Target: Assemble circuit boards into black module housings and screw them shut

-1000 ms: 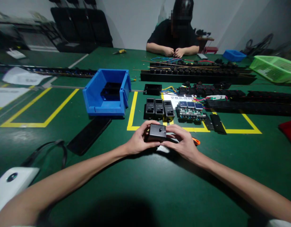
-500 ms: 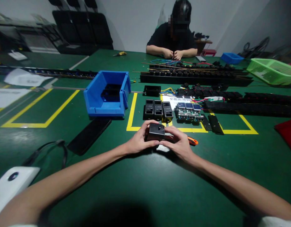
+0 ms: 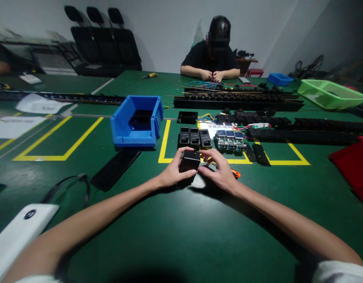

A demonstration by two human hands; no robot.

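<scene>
A small black plastic housing is held up over the green table, its top face tilted toward me. My left hand is closed around its left side, thumb along the front and fingers behind. At the right edge of the housing, my right hand has its thumb and curled fingers against it; its grip looks loose. Just beyond stand three similar black housings in a row. To their right lie green circuit boards with small screens. An orange-handled tool shows partly behind my right hand.
A blue bin with black parts stands left of the housings, a black phone before it. Black strips with wires lie farther back. A green basket and red cloth are right; a white device is left. A person sits opposite.
My right fingers have loosened and spread slightly at the housing's right side, while my left hand keeps its hold. The camera view has tilted up and shifted a little.
</scene>
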